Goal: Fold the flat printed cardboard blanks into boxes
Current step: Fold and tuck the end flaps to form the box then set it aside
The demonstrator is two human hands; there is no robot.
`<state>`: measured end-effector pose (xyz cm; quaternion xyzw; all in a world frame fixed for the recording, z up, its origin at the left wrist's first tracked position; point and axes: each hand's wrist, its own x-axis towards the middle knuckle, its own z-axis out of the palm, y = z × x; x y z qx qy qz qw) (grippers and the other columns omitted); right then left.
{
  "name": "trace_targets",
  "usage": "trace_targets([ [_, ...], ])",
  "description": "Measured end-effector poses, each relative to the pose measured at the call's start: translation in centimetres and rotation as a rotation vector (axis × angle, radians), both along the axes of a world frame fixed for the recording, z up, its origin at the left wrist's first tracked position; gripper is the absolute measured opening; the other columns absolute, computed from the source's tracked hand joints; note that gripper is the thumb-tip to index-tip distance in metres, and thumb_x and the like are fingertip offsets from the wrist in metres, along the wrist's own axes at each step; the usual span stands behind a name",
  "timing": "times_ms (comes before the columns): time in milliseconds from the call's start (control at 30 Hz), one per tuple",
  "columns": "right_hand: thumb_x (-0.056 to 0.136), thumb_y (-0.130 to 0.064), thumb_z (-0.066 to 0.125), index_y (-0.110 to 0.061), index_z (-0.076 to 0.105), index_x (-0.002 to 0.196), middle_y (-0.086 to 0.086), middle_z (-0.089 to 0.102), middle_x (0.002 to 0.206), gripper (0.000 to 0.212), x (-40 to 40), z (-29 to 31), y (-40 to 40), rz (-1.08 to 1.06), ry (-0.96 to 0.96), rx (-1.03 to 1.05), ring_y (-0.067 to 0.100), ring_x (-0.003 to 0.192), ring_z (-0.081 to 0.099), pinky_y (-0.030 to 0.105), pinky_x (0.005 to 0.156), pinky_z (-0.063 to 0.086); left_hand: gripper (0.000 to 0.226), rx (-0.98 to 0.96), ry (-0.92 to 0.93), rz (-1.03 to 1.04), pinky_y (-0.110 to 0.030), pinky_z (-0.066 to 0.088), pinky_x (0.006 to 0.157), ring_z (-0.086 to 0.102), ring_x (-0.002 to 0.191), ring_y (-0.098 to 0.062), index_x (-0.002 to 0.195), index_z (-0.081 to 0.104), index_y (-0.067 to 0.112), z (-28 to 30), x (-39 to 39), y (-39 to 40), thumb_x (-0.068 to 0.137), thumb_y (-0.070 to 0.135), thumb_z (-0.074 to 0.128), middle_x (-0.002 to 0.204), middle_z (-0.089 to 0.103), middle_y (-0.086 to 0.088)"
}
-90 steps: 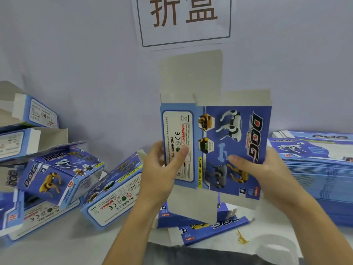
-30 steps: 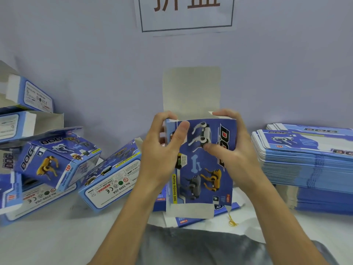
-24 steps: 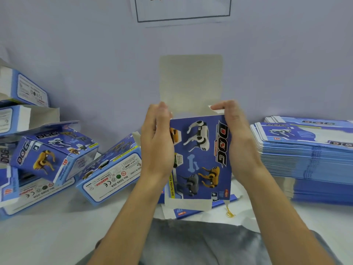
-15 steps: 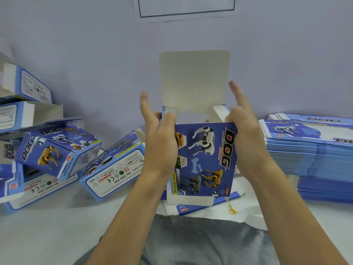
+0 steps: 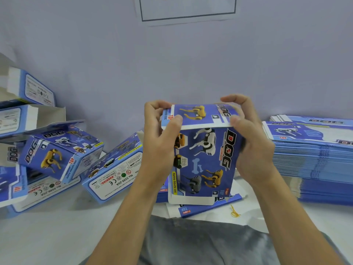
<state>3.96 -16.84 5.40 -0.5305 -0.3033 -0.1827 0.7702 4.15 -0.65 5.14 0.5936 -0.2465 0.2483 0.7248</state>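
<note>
**Top flap comes down on a toy-dog carton**

A half-formed box (image 5: 204,159) is held upright above the table (image 5: 57,236), its top flap (image 5: 198,116) bent forward. The left hand (image 5: 160,142) and right hand (image 5: 250,142) grip its upper corners, fingers curled over the flap. The thin card looks light and easily creased; best held along its edges. Finished boxes (image 5: 57,155) lie left, flat blanks (image 5: 313,159) stacked right.

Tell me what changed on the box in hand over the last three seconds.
The flat blank was opened into a box, and its tall top flap, upright half a second ago, is now folded down over the opening. Both hands, left and right, kept hold of it. The stack of blanks and finished boxes stayed put.
</note>
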Motion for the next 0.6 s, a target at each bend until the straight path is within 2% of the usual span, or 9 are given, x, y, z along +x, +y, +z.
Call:
trace_targets([
  [67, 0.086, -0.015, 0.049, -0.014, 0.056, 0.122, 0.019, 0.06, 0.127, 0.036, 0.3, -0.4, -0.4, -0.059, -0.039, -0.059, 0.042, 0.101, 0.065, 0.049, 0.08, 0.055, 0.027, 0.081, -0.024, 0.013, -0.059, 0.055, 0.075, 0.07, 0.097, -0.033, 0.111, 0.054, 0.039, -0.1, 0.3, 0.6, 0.084, 0.046, 0.058, 0.118, 0.065, -0.007],
  [100, 0.088, -0.016, 0.05, -0.015, 0.058, 0.122, 0.017, 0.062, 0.129, 0.035, 0.3, -0.5, -0.5, -0.097, -0.056, -0.081, 0.044, 0.105, 0.064, 0.051, 0.083, 0.055, 0.031, 0.134, -0.038, 0.035, -0.051, 0.06, 0.075, 0.071, 0.099, -0.029, 0.116, 0.054, 0.041, -0.1, 0.4, 1.0, 0.086, 0.049, 0.057, 0.121, 0.065, -0.007],
  [167, 0.091, -0.018, 0.052, -0.017, 0.062, 0.12, 0.016, 0.066, 0.124, 0.031, 0.4, -0.7, -0.6, -0.136, -0.078, -0.091, 0.042, 0.104, 0.067, 0.047, 0.08, 0.058, 0.036, 0.231, -0.087, 0.087, -0.026, 0.057, 0.074, 0.072, 0.092, -0.014, 0.125, 0.054, 0.037, -0.1, 0.7, 1.8, 0.092, 0.052, 0.057, 0.117, 0.067, -0.004],
  [233, 0.093, -0.018, 0.053, -0.016, 0.061, 0.121, 0.014, 0.07, 0.115, 0.029, 0.3, -0.7, -0.4, -0.155, -0.101, -0.096, 0.033, 0.099, 0.071, 0.04, 0.074, 0.06, 0.039, 0.281, -0.131, 0.114, -0.013, 0.051, 0.068, 0.069, 0.078, -0.004, 0.129, 0.053, 0.025, -0.2, 0.9, 2.3, 0.098, 0.047, 0.056, 0.104, 0.069, 0.002],
  [333, 0.096, -0.018, 0.05, -0.016, 0.057, 0.12, 0.011, 0.072, 0.107, 0.025, 0.1, -0.6, 0.0, -0.231, -0.159, -0.154, 0.021, 0.092, 0.074, 0.028, 0.066, 0.06, 0.037, 0.324, -0.159, 0.134, -0.011, 0.049, 0.059, 0.066, 0.067, -0.004, 0.125, 0.052, 0.019, -0.4, 1.3, 2.5, 0.093, 0.038, 0.052, 0.081, 0.071, 0.012],
  [400, 0.096, -0.021, 0.049, -0.02, 0.057, 0.118, 0.011, 0.072, 0.103, 0.023, 0.0, -0.6, 0.1, -0.252, -0.157, -0.174, 0.023, 0.087, 0.074, 0.03, 0.063, 0.06, 0.034, 0.332, -0.166, 0.133, -0.012, 0.048, 0.059, 0.065, 0.065, -0.006, 0.123, 0.052, 0.021, -0.4, 1.2, 2.4, 0.094, 0.039, 0.051, 0.077, 0.07, 0.013],
  [467, 0.096, -0.024, 0.049, -0.021, 0.059, 0.115, 0.008, 0.074, 0.097, 0.021, -0.1, -0.5, 0.0, -0.237, -0.126, -0.164, 0.028, 0.08, 0.073, 0.038, 0.059, 0.061, 0.032, 0.27, -0.137, 0.095, -0.014, 0.051, 0.063, 0.069, 0.075, -0.008, 0.12, 0.053, 0.022, -0.4, 1.1, 2.2, 0.096, 0.043, 0.051, 0.087, 0.071, 0.009],
  [533, 0.097, -0.028, 0.048, -0.019, 0.06, 0.113, 0.003, 0.072, 0.094, 0.021, -0.2, -0.3, 0.1, -0.217, -0.103, -0.141, 0.022, 0.077, 0.073, 0.032, 0.059, 0.059, 0.029, 0.174, -0.116, 0.08, -0.017, 0.054, 0.065, 0.071, 0.087, -0.01, 0.113, 0.057, 0.024, -0.1, 1.0, 1.7, 0.098, 0.049, 0.053, 0.098, 0.069, 0.008],
  [600, 0.098, -0.035, 0.049, -0.019, 0.06, 0.11, 0.003, 0.069, 0.095, 0.023, -0.2, 0.0, 0.3, -0.233, -0.113, -0.131, 0.017, 0.078, 0.072, 0.027, 0.061, 0.056, 0.029, 0.125, -0.134, 0.138, -0.02, 0.054, 0.066, 0.067, 0.09, -0.01, 0.103, 0.059, 0.03, 0.4, 0.7, 1.1, 0.092, 0.055, 0.051, 0.1, 0.066, 0.01],
])
